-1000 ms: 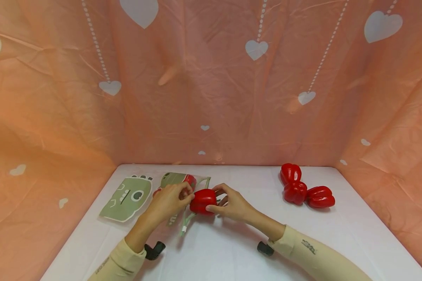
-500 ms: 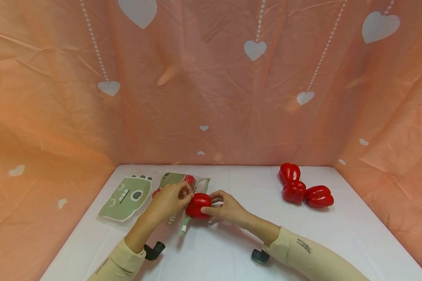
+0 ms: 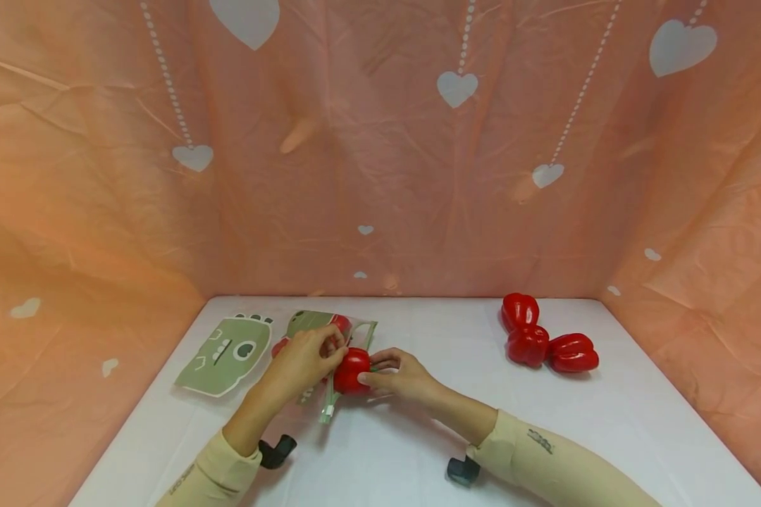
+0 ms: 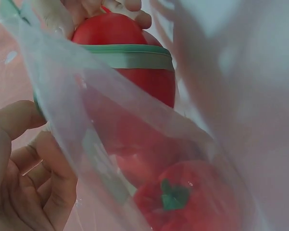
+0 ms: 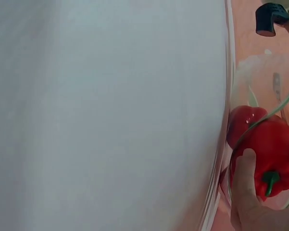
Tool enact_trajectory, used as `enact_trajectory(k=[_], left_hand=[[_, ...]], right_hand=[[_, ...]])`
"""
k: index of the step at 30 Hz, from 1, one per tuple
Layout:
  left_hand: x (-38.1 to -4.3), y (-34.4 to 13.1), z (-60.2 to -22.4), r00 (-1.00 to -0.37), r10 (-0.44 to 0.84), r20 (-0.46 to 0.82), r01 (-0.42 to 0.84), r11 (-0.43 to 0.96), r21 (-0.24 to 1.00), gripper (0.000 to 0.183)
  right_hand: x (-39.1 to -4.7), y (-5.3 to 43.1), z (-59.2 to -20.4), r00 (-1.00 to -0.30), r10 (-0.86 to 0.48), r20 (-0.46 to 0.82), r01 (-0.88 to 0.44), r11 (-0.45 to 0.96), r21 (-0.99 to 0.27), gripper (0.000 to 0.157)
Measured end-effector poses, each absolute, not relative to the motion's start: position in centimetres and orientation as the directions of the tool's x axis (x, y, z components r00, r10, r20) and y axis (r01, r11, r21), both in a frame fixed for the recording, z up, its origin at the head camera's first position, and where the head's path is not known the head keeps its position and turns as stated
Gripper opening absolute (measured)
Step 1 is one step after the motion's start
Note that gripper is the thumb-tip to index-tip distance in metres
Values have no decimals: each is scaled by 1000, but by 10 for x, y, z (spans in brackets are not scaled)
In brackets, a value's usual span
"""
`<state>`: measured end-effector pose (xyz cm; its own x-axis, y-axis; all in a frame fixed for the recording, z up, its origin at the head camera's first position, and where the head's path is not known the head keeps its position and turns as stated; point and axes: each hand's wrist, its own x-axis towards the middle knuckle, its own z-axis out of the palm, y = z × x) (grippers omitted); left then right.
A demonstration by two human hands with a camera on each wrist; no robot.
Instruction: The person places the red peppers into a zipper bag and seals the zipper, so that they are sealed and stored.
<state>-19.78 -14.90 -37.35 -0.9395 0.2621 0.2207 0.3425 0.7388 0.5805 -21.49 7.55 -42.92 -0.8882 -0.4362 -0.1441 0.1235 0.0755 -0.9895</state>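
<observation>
In the head view my left hand (image 3: 304,360) pinches the rim of a clear zip bag (image 3: 306,322) with green print, left of centre. My right hand (image 3: 404,377) grips a red bell pepper (image 3: 353,371) at the bag's open mouth. The left wrist view has this pepper (image 4: 110,30) partway through the green zip strip (image 4: 134,58), its lower part inside. Another red pepper (image 4: 202,202) with a green stem lies deeper in the bag. From the right wrist, my thumb (image 5: 245,180) presses on the pepper's side near its green stem (image 5: 270,178).
Several more red peppers (image 3: 528,345) lie clustered at the table's right back. A flat green monster-print bag (image 3: 228,355) lies at the left. Dark wrist devices (image 3: 277,451) hang beneath both forearms. Pink cloth walls (image 3: 406,176) with hearts enclose the white table (image 3: 482,338).
The right hand has moved left and slightly down with the pepper, pushing it further into the bag's mouth. The left hand has stayed at the rim. The view shifted slightly.
</observation>
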Motion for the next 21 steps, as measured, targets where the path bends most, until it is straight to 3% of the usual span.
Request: enact_trajectory(k=[21], left_hand=[[-201,-145,-372,-928,292,231,372,759,534,11]], right_hand=[[-218,66,-433,-857,-498,-131,115,62,-991,47]])
